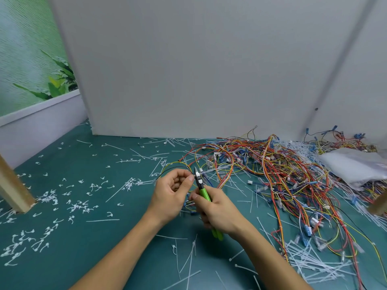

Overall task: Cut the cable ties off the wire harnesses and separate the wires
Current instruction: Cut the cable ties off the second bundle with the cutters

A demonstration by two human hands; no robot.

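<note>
Pinches the harness (176, 163) in the left hand (170, 192), just left of the cutters (202, 191); grips their green handles in the right hand (217, 212), blades pointing away.

A tall grey panel (188, 70) backs the teal table (83, 237). On the left are a wooden post (12, 185), a white ledge (41, 118) and a leafy mural (27, 59).

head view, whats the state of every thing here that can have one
left hand: grips the held harness
right hand: grips the green cutters
green cutters: tip by the left fingertips
wire pile: tangled, on the table
cut cable ties: scattered loose
plastic bag: crumpled, on the pile
</note>
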